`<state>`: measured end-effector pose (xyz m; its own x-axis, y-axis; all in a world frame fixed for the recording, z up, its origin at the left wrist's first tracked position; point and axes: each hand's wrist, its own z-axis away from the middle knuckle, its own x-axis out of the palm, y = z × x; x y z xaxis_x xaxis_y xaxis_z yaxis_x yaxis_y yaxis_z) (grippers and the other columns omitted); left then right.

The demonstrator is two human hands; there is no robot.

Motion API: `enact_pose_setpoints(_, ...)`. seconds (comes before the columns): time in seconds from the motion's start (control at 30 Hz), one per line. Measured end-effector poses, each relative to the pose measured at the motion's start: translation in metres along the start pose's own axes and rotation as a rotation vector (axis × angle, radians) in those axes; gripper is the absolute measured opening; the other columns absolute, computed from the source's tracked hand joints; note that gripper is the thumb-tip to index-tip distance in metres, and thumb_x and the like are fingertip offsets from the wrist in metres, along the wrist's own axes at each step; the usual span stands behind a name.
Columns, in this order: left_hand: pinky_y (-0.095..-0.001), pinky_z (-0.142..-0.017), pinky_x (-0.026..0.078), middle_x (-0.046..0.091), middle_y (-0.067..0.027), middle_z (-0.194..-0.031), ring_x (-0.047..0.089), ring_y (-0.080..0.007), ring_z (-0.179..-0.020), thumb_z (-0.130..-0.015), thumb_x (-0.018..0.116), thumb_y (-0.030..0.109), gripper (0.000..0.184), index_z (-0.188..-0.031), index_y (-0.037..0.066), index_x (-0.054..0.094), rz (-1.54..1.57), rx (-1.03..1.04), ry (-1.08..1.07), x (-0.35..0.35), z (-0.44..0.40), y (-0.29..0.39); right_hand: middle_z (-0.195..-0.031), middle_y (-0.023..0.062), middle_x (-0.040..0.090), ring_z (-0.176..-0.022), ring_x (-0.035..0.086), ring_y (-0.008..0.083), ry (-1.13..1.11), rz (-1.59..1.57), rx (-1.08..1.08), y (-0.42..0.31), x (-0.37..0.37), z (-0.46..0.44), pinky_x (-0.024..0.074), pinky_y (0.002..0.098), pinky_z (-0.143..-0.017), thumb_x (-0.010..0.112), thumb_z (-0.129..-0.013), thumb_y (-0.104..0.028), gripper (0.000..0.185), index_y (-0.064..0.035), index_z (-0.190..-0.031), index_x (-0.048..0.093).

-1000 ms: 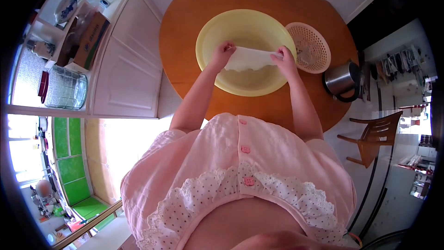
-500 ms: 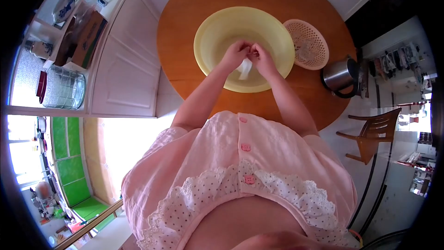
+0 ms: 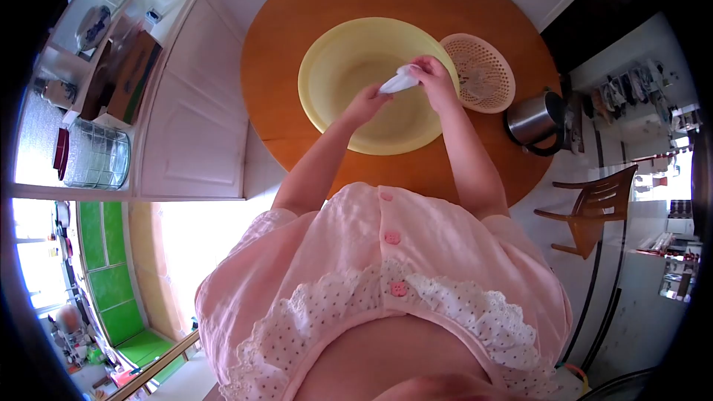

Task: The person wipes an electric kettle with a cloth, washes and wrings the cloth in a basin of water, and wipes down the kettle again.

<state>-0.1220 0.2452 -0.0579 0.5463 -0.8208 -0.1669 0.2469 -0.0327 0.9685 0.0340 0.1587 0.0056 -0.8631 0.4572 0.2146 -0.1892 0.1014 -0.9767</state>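
Note:
A small white cloth (image 3: 399, 81), bunched lengthwise, stretches between my two hands above a large pale yellow basin (image 3: 334, 67). My left hand (image 3: 368, 104) pinches its lower left end. At the upper right end, the fingers of my right hand (image 3: 433, 76) are closed on the fabric. Whether the cloth is a sock or another small piece cannot be made out. The basin stands on a brown wooden table (image 3: 275, 37), and its pale inside shows around my hands.
Right of the basin sits a pink perforated basket (image 3: 496, 67) with something whitish or see-through in it. Beside that stands a steel kettle (image 3: 529, 120) with a black handle. A wooden chair (image 3: 598, 204) is at the right, a white cabinet (image 3: 197, 104) at the left.
My hands have moved apart; before, they were together low over the basin with the cloth hanging down. Now the cloth is drawn out between them, with my right hand higher.

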Motion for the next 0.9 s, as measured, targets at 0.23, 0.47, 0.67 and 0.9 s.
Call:
enact_pose_setpoints(0.23, -0.0312, -0.067, 0.043, 0.056, -0.0112, -0.085, 0.054, -0.0202, -0.078, -0.071, 0.063, 0.015, 0.029, -0.092, -0.003, 0.055, -0.322, 0.331, 0.410, 0.016, 0.005, 0.023, -0.077, 0.0057, 0.051, -0.068, 0.050, 0.0123, 0.359, -0.743, 0.463, 0.137, -0.027, -0.004, 0.0438, 0.0221, -0.055, 0.056, -0.080, -0.006, 0.013, -0.0022, -0.091, 0.050)
enact_pose_setpoints(0.47, -0.0301, -0.068, 0.045, 0.059, -0.0127, -0.084, 0.057, -0.0207, -0.076, -0.070, 0.064, 0.012, 0.030, -0.095, -0.003, 0.056, -0.155, 0.231, 0.481, 0.017, 0.003, 0.026, -0.096, 0.0076, 0.050, -0.080, 0.052, 0.0186, 0.188, -0.843, 0.835, 0.099, 0.027, 0.022, 0.0492, 0.0312, -0.074, 0.042, -0.088, -0.023, 0.022, -0.0058, -0.100, 0.049)
enact_pose_setpoints(0.67, -0.0280, -0.066, 0.045, 0.061, -0.0093, -0.080, 0.057, -0.0161, -0.075, -0.073, 0.062, 0.010, 0.031, -0.102, -0.001, 0.056, -0.104, 0.138, 0.313, -0.004, 0.022, 0.023, -0.106, 0.0116, 0.050, -0.095, 0.053, 0.0237, -0.068, -0.932, 0.676, 0.085, 0.005, 0.022, 0.0489, 0.0368, -0.083, 0.036, -0.091, -0.029, 0.031, -0.0060, -0.109, 0.044)
enact_pose_setpoints(0.9, -0.0288, -0.074, 0.047, 0.058, -0.0109, -0.095, 0.058, -0.0198, -0.084, -0.072, 0.058, 0.000, 0.032, -0.103, 0.003, 0.057, 0.045, 0.106, 0.179, -0.026, 0.014, 0.004, -0.104, 0.0120, 0.052, -0.094, 0.056, 0.0230, -0.086, -0.512, 0.652, 0.088, -0.012, 0.010, 0.0521, 0.0303, -0.078, 0.048, -0.087, -0.012, 0.024, 0.0013, -0.107, 0.045)
